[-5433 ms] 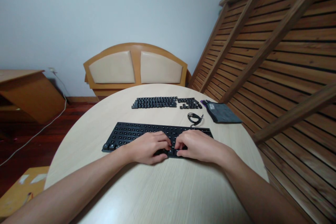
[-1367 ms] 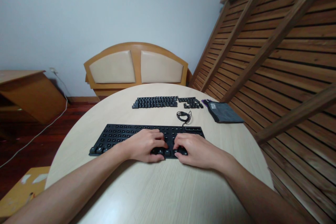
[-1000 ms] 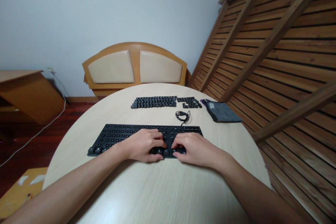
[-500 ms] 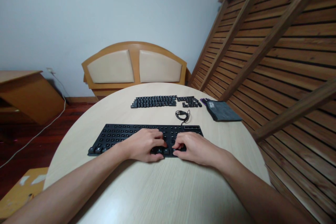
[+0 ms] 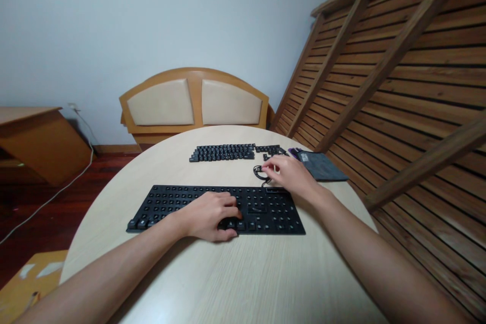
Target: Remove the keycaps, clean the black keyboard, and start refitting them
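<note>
A black keyboard (image 5: 220, 193) lies on the round table, most of its keycaps off and a few still seated along the front row. My left hand (image 5: 213, 215) rests over its front middle, fingers bent on the top and thumb at the front edge, gripping it. My right hand (image 5: 286, 172) is above the coiled cable (image 5: 259, 172) behind the keyboard, fingers slightly bent and apart, with nothing visible in them. Just beyond its fingertips lies a small group of loose keycaps (image 5: 268, 149), partly hidden by the hand. A larger block of keycaps (image 5: 224, 153) sits in rows to the left.
A dark grey pouch (image 5: 322, 166) with a purple edge lies at the table's right side. Behind the pale round table (image 5: 243, 283) stands a padded headboard (image 5: 197, 96). Wooden slats (image 5: 398, 91) lean at the right, and a white cord (image 5: 49, 202) runs along the floor at left.
My right hand has left the keyboard's front row and moved back over the cable toward the loose keycaps. A keycap shows where it was. My left hand stays on the keyboard.
</note>
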Action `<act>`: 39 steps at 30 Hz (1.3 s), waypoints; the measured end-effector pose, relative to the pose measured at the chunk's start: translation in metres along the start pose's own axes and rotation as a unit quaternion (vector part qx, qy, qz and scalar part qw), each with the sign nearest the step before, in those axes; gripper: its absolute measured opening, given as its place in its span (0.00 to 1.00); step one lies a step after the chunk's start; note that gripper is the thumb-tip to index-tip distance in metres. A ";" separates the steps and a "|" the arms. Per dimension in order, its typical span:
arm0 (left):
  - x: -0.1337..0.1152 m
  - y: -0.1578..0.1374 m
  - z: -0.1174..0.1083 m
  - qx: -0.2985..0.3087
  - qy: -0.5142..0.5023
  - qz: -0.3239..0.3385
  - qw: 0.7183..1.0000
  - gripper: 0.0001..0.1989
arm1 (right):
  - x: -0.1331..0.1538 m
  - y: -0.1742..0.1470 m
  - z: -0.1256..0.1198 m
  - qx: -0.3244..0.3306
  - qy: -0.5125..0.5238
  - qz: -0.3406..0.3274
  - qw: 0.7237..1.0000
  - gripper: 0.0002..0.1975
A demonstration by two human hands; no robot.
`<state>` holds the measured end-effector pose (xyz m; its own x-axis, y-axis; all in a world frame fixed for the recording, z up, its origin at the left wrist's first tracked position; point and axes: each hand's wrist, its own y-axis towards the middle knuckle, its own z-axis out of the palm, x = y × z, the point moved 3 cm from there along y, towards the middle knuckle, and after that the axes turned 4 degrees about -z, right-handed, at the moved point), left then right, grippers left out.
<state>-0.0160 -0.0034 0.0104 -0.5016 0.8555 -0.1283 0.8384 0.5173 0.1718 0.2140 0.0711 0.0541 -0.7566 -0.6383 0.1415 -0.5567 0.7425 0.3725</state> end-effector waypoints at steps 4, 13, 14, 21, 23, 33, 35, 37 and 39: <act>-0.001 0.001 -0.001 0.003 0.002 -0.001 1.000 0.14 | -0.042 0.029 0.013 0.007 -0.107 0.062 0.992 0.11; 0.000 0.001 0.001 0.008 -0.004 -0.006 1.000 0.15 | -0.074 0.056 0.032 0.068 -0.169 0.107 0.977 0.09; 0.000 0.001 0.002 0.008 -0.005 -0.007 1.000 0.15 | -0.075 0.059 0.033 0.075 -0.173 0.107 0.976 0.09; 0.001 0.000 0.003 0.007 -0.007 -0.006 1.000 0.15 | -0.077 0.066 0.046 0.108 -0.188 0.087 0.972 0.10; 0.001 0.000 0.003 0.008 -0.007 -0.007 1.000 0.15 | -0.078 0.067 0.048 0.115 -0.188 0.083 0.972 0.10; -0.001 0.001 0.000 0.004 -0.002 -0.001 1.000 0.15 | -0.072 0.064 0.049 0.121 -0.169 0.027 0.978 0.08; -0.001 0.001 0.001 0.003 0.000 0.000 1.000 0.15 | -0.072 0.062 0.045 0.117 -0.162 0.022 0.979 0.08; 0.000 0.001 0.002 0.004 0.001 0.000 1.000 0.15 | -0.071 0.062 0.040 0.107 -0.152 0.025 0.982 0.09; 0.000 0.001 0.002 0.005 0.003 0.000 1.000 0.14 | -0.068 0.062 0.032 0.093 -0.137 0.031 0.986 0.10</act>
<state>-0.0150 -0.0031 0.0083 -0.5025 0.8558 -0.1228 0.8405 0.5168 0.1627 0.2198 0.1668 0.0382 -0.8414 -0.5305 -0.1034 -0.5402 0.8194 0.1919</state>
